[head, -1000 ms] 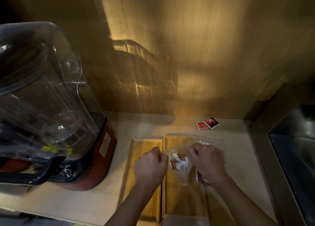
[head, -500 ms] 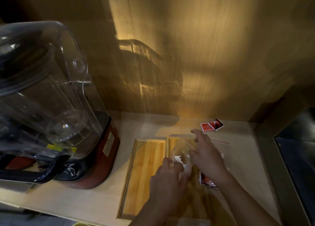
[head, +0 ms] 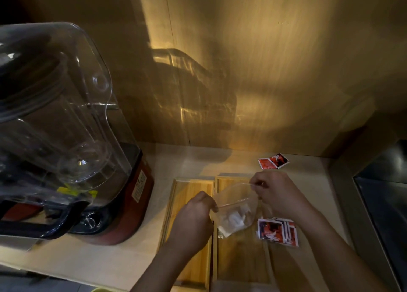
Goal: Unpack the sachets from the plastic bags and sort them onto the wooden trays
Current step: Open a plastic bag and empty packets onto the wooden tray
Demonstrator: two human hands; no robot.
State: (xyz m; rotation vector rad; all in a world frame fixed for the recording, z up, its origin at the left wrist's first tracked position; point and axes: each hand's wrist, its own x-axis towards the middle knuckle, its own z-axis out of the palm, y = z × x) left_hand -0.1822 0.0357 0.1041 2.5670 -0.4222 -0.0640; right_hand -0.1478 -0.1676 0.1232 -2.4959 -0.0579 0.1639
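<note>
A small clear zip bag (head: 236, 208) hangs above two wooden trays, its mouth pulled apart. My left hand (head: 195, 218) pinches the near lip and my right hand (head: 278, 196) pinches the far lip. White sachets (head: 235, 218) lie bunched in the bag's bottom. The left tray (head: 189, 192) and the right tray (head: 240, 258) sit side by side on the counter. A stack of red-and-white sachets (head: 278, 231), seemingly inside another clear bag, lies at the right tray's right edge under my right wrist.
A large blender with a clear cover (head: 55, 119) and red base (head: 132, 203) fills the left of the counter. Two loose red sachets (head: 273, 161) lie by the back wall. A dark steel sink (head: 387, 203) borders the right side.
My hands have shifted their grip on the bag and spread apart, left toward me and right away, pulling its mouth apart. The red-and-white stack now shows more fully beside my right wrist.
</note>
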